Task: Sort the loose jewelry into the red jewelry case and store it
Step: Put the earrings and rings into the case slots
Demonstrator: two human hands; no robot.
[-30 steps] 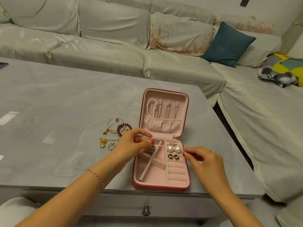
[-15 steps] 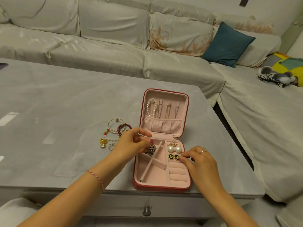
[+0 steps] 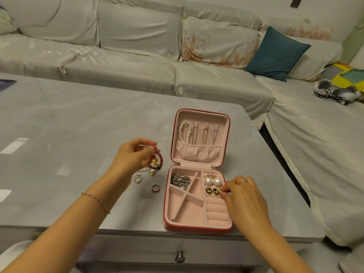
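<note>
The case point(image 3: 199, 172) lies open on the tabletop point(image 3: 78, 119) so both hands reach in. Right hand point(image 3: 243, 196) fingers pinch beside the studs point(image 3: 212, 191), seemingly seating them. Left hand point(image 3: 134, 156), fingers curled together, picks among beads point(image 3: 158, 161) at the case's 9 o'clock.

Bare forearms, no sleeves. The left hand point(image 3: 136, 156) has pink-painted nails and a thin braided pink-and-yellow string bracelet point(image 3: 96, 200) at its wrist; the right hand point(image 3: 244, 196) wears a slim silver ring point(image 3: 243, 181) (nails pink too).
</note>
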